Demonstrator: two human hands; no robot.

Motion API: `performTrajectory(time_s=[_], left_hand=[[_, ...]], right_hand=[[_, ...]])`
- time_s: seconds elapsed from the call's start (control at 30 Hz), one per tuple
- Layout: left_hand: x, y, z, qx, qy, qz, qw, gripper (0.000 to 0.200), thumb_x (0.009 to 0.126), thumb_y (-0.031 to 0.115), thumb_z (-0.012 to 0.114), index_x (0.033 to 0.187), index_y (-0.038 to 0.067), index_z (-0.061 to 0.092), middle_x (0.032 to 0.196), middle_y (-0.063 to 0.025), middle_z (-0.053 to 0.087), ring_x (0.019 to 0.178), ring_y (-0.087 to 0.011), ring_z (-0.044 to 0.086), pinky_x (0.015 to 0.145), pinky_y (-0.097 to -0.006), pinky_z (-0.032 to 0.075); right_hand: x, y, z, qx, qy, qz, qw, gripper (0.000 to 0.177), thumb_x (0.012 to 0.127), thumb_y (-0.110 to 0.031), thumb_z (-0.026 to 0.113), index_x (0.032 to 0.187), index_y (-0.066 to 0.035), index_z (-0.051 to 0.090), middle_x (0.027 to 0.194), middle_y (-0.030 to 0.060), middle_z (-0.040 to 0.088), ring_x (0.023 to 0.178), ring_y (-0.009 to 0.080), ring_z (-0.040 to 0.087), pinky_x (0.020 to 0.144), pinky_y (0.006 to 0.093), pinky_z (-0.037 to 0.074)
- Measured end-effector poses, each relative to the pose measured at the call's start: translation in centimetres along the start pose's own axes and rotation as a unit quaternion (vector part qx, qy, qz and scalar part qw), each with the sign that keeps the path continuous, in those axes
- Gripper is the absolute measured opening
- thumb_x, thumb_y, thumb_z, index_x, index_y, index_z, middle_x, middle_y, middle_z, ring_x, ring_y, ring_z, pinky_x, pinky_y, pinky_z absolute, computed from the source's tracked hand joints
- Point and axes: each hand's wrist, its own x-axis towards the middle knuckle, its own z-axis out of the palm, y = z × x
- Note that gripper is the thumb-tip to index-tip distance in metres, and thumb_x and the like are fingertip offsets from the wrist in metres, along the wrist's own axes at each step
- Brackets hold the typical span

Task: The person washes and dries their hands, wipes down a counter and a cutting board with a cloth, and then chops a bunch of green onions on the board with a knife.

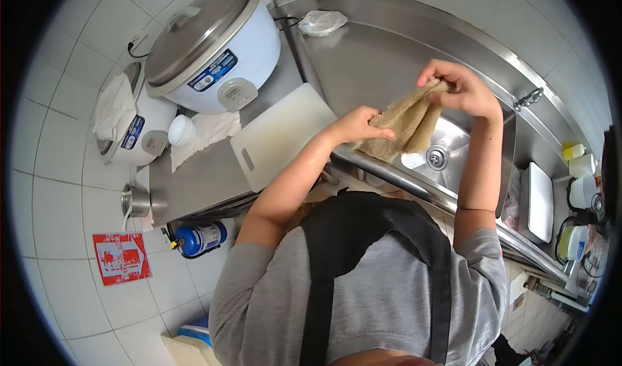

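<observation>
A tan cloth (405, 125) hangs in folds between my two hands, over the front rim of the steel sink (421, 165). My left hand (361, 126) grips the cloth's lower left side, thumb on top. Higher up and to the right, my right hand (459, 90) pinches the cloth's upper corner between thumb and fingers. Below and right of the cloth, the sink's round drain (437, 158) shows. To the left of my left hand lies a white cutting board (285, 132).
A large rice cooker (214, 55) and a smaller one (146, 119) stand at the left, near a white cup (183, 131). A plastic bag (322, 23) lies at the back. At the right are a faucet (528, 99), a white tray (540, 202) and several bottles.
</observation>
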Motion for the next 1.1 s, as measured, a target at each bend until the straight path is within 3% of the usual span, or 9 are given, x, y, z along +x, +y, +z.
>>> performTrajectory(time_s=[0.1, 0.17, 0.3, 0.37, 0.5, 0.6, 0.73, 0.8, 1.1], left_hand=[[0.2, 0.1, 0.6, -0.225, -0.020, 0.068, 0.972, 0.048, 0.078, 0.013, 0.064, 0.119, -0.006, 0.047, 0.109, -0.0131, 0.059, 0.098, -0.0179, 0.058, 0.087, -0.0296, 0.044], [1.2, 0.4, 1.1, -0.308, -0.025, 0.074, 0.948, 0.045, 0.080, 0.014, 0.059, 0.119, -0.006, 0.047, 0.109, -0.0144, 0.058, 0.099, -0.0198, 0.058, 0.088, -0.0313, 0.044], [3.4, 2.0, 0.9, -0.492, 0.001, 0.099, 0.865, 0.035, 0.085, 0.017, 0.050, 0.113, -0.005, 0.050, 0.106, -0.0155, 0.058, 0.100, -0.0248, 0.058, 0.088, -0.0382, 0.047], [3.4, 1.6, 1.1, -0.532, 0.029, 0.073, 0.843, 0.035, 0.087, 0.018, 0.048, 0.113, -0.004, 0.049, 0.107, -0.0161, 0.058, 0.100, -0.0257, 0.058, 0.088, -0.0386, 0.047], [3.2, 0.2, 1.1, -0.534, 0.001, 0.022, 0.845, 0.037, 0.088, 0.020, 0.046, 0.116, -0.004, 0.047, 0.111, -0.0169, 0.056, 0.101, -0.0270, 0.057, 0.090, -0.0389, 0.045], [2.8, -0.3, 0.3, -0.532, 0.051, 0.053, 0.843, 0.041, 0.089, 0.028, 0.047, 0.116, -0.004, 0.047, 0.114, -0.0171, 0.055, 0.103, -0.0270, 0.057, 0.091, -0.0384, 0.044], [2.1, 0.1, -0.5, -0.395, 0.254, 0.050, 0.882, 0.045, 0.089, 0.038, 0.049, 0.110, -0.002, 0.052, 0.106, -0.0125, 0.059, 0.094, -0.0200, 0.059, 0.082, -0.0307, 0.046], [1.8, -0.3, -1.8, -0.170, 0.324, 0.022, 0.930, 0.042, 0.089, 0.040, 0.051, 0.103, 0.000, 0.057, 0.095, -0.0065, 0.061, 0.084, -0.0115, 0.057, 0.071, -0.0228, 0.044], [5.4, 4.0, -4.8, -0.330, 0.285, 0.163, 0.885, 0.024, 0.086, 0.020, 0.060, 0.101, 0.001, 0.059, 0.095, -0.0067, 0.062, 0.084, -0.0128, 0.059, 0.071, -0.0234, 0.045]], right_hand=[[0.0, 0.1, -0.9, -0.082, 0.112, -0.015, 0.990, 0.027, 0.076, -0.005, 0.063, 0.102, -0.004, 0.056, 0.091, -0.0001, 0.057, 0.083, 0.0079, 0.052, 0.074, 0.0223, 0.041], [1.1, 2.2, -0.3, -0.500, 0.334, -0.139, 0.787, 0.027, 0.075, -0.017, 0.068, 0.098, -0.007, 0.061, 0.087, 0.0100, 0.059, 0.080, 0.0233, 0.059, 0.076, 0.0328, 0.044], [-3.6, 7.1, 1.3, -0.268, 0.320, 0.391, 0.820, 0.069, 0.084, -0.062, 0.041, 0.064, 0.000, 0.063, 0.073, 0.0169, 0.062, 0.068, 0.0255, 0.061, 0.067, 0.0345, 0.048], [-5.3, 10.3, 3.9, -0.056, 0.221, 0.412, 0.882, 0.085, 0.082, -0.073, 0.023, 0.072, 0.001, 0.063, 0.079, 0.0164, 0.065, 0.071, 0.0217, 0.062, 0.063, 0.0319, 0.049], [-3.7, 13.7, 7.0, 0.265, 0.296, 0.258, 0.881, 0.067, 0.087, -0.062, 0.034, 0.088, -0.001, 0.061, 0.080, 0.0090, 0.066, 0.072, 0.0159, 0.060, 0.064, 0.0289, 0.048], [-1.9, 14.2, 5.9, 0.343, 0.376, 0.121, 0.852, 0.019, 0.084, -0.024, 0.062, 0.084, -0.005, 0.063, 0.078, 0.0044, 0.065, 0.071, 0.0120, 0.058, 0.068, 0.0257, 0.045], [-1.2, 11.6, 4.2, 0.333, 0.370, 0.069, 0.865, 0.016, 0.083, -0.023, 0.062, 0.079, -0.008, 0.063, 0.074, 0.0000, 0.063, 0.069, 0.0089, 0.056, 0.071, 0.0246, 0.043], [-0.9, 10.3, 3.5, 0.318, 0.377, 0.057, 0.868, 0.015, 0.083, -0.023, 0.063, 0.079, -0.008, 0.062, 0.075, -0.0003, 0.062, 0.069, 0.0084, 0.056, 0.071, 0.0246, 0.043], [0.2, 7.9, 1.5, 0.286, 0.394, 0.027, 0.873, 0.021, 0.083, -0.026, 0.064, 0.089, -0.006, 0.064, 0.079, -0.0020, 0.061, 0.073, 0.0081, 0.053, 0.075, 0.0266, 0.041]])
